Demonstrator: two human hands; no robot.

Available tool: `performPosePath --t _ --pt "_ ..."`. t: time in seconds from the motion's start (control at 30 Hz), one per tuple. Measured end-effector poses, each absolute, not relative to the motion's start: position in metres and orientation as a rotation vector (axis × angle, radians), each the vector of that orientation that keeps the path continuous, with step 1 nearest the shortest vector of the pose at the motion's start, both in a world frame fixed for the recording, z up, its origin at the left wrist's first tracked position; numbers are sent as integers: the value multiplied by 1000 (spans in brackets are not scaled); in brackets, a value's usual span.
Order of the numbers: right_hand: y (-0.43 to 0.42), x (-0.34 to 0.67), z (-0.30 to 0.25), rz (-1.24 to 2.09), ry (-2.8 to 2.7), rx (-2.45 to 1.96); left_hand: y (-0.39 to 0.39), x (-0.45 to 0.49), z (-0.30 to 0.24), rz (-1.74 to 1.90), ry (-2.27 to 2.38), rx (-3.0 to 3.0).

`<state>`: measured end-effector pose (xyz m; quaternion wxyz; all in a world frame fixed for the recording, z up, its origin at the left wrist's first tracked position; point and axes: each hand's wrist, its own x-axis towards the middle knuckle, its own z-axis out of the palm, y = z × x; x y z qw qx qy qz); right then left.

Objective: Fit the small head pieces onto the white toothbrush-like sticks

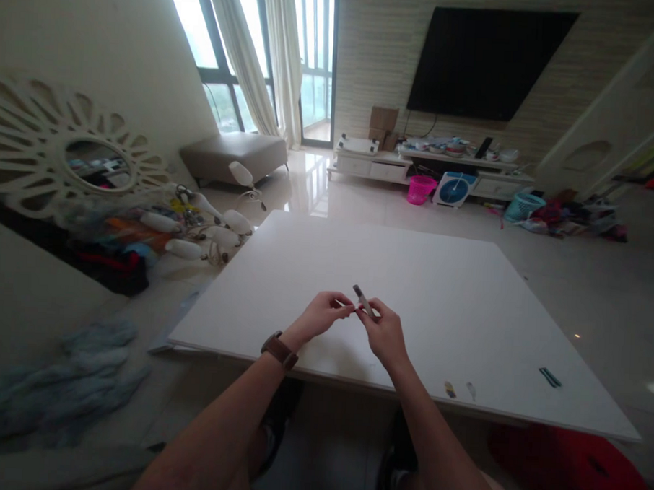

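I see the slim grey piece (361, 298) pinched at its lower end in the closed fingers of my right hand (385, 334), its top slanting up beyond them, my left hand (321, 315) with fingers pinched shut just beside, tips meeting, both over the white counter (439, 279).

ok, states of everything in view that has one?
left hand, pinching the lower end of the grey strip
right hand, shut on grey strip
grey strip, held tilted above white board
white board, lying flat
TV, screen dark
curtains, drawn aside
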<state>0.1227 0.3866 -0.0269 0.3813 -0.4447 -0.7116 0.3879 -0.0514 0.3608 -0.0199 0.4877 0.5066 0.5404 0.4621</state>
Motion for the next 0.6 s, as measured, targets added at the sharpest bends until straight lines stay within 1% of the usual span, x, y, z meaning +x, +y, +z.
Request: performPosePath --t 0.13,0.23,0.3,0.47,0.6 --pt "393 128 -29 857 -1742 -1086 364 -71 -29 1137 1394 1203" --pt "398 136 -30 856 -1715 -1163 365 -110 -44 1072 1782 1192" --pt "398 140 -31 851 -1716 -1193 360 -142 -54 1044 2046 1064" --pt "396 147 -30 791 -1775 -1179 321 -210 -64 982 2356 877" --pt "397 147 -30 797 -1799 -1159 296 -236 -67 913 2510 784"
